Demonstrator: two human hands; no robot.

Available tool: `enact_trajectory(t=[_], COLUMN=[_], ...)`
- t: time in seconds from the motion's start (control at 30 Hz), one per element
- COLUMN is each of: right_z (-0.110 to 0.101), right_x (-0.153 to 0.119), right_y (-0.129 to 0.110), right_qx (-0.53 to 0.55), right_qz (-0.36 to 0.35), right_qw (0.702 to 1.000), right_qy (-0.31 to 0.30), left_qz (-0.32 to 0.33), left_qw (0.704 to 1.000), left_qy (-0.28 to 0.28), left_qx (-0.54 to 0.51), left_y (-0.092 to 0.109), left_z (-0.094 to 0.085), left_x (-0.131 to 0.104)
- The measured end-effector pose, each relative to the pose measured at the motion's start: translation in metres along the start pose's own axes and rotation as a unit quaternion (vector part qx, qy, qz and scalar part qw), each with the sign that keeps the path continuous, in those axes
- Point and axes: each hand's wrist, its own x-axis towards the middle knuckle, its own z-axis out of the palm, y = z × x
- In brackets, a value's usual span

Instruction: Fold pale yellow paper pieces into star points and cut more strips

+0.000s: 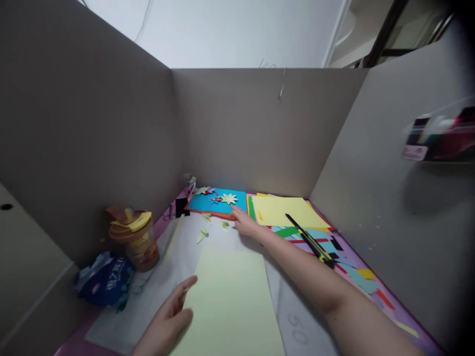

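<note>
A pale green sheet of paper (232, 301) lies in front of me. My left hand (168, 316) is at its left edge, with thumb and index finger apart and the thumb over the paper. My right hand (243, 221) reaches forward to the front edge of a blue sheet (239, 195), its index finger stretched out just below a pale paper star (229, 198). I see nothing held in it; its lower fingers are partly hidden. Small folded green paper pieces (202, 235) lie left of this hand. Another pale star (203, 190) rests on the blue sheet's far left.
Right of my forearm lies a black and yellow utility knife (313, 243), its tip over a pale yellow sheet (285, 210). Coloured scraps (365, 282) line the right side. A brown lidded cup (141, 242) and blue packet (106, 279) stand left. Grey panels (245, 128) enclose the table.
</note>
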Motion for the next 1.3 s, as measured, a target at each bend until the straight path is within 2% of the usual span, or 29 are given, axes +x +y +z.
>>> enact_trajectory(t=[0.1,0.17,0.23,0.3,0.33,0.37,0.47,0.53,0.6,0.63,0.7,0.77,0.87,0.93,1.0,1.03,1.1,1.17,1.27,1.3], right_z=[-0.012,-0.017,-0.02,-0.02,-0.019,-0.019,-0.023,-0.031,-0.04,-0.044,-0.048,-0.044,-0.032,-0.026,-0.024,-0.024,-0.024,-0.024,-0.022,-0.021], right_x=[-0.054,-0.098,-0.141,-0.18,-0.195,-0.207,-0.221,-0.216,-0.207,-0.203,-0.201,-0.205,-0.215,-0.219,-0.219,-0.218,-0.216,-0.214,-0.213,-0.214], right_y=[0.01,0.014,0.012,0.002,-0.005,-0.012,-0.028,-0.027,-0.016,-0.008,0.006,0.016,0.02,0.02,0.021,0.022,0.023,0.024,0.024,0.024], right_qx=[0.118,0.175,0.254,0.371,0.421,0.461,0.537,0.559,0.526,0.488,0.355,0.201,0.07,0.053,0.051,0.05,0.043,0.045,0.064,0.071], right_qz=[0.021,0.094,0.171,0.215,0.222,0.203,0.124,0.111,0.1,0.076,0.013,-0.028,-0.048,-0.051,-0.067,-0.083,-0.118,-0.132,-0.121,-0.117], right_qw=[0.99,0.973,0.947,0.903,0.877,0.858,0.831,0.822,0.841,0.864,0.925,0.963,0.969,0.954,0.952,0.961,0.981,0.988,0.989,0.989], right_qy=[0.081,0.116,0.098,-0.008,-0.071,-0.097,-0.074,-0.001,0.075,0.102,0.137,0.175,0.231,0.29,0.295,0.259,0.145,0.064,0.053,0.056], left_qz=[-0.028,-0.096,-0.153,-0.169,-0.165,-0.154,-0.09,-0.033,-0.003,0.016,0.029,0.032,0.046,0.059,0.1,0.134,0.208,0.264,0.295,0.291], left_qw=[0.999,0.992,0.98,0.977,0.978,0.98,0.988,0.994,0.996,0.997,0.995,0.992,0.987,0.981,0.97,0.961,0.932,0.878,0.758,0.728], left_qy=[-0.017,-0.05,-0.086,-0.112,-0.12,-0.125,-0.11,-0.076,-0.071,-0.063,-0.055,-0.066,-0.084,-0.083,-0.078,-0.074,-0.063,-0.041,0.003,0.018], left_qx=[-0.018,-0.063,-0.088,-0.066,-0.044,-0.019,0.061,0.071,0.044,0.041,0.075,0.1,0.131,0.168,0.208,0.229,0.289,0.398,0.582,0.621], left_y=[0.008,0.012,0.014,0.017,0.02,0.023,0.04,0.053,0.061,0.064,0.063,0.058,0.044,0.037,0.033,0.033,0.036,0.041,0.047,0.048], left_z=[0.005,0.01,0.016,0.023,0.028,0.033,0.052,0.062,0.07,0.074,0.079,0.086,0.098,0.105,0.11,0.112,0.114,0.114,0.113,0.111], left_x=[0.0,-0.001,0.0,0.003,0.006,0.009,0.023,0.036,0.054,0.063,0.084,0.103,0.123,0.132,0.139,0.143,0.153,0.163,0.179,0.183])
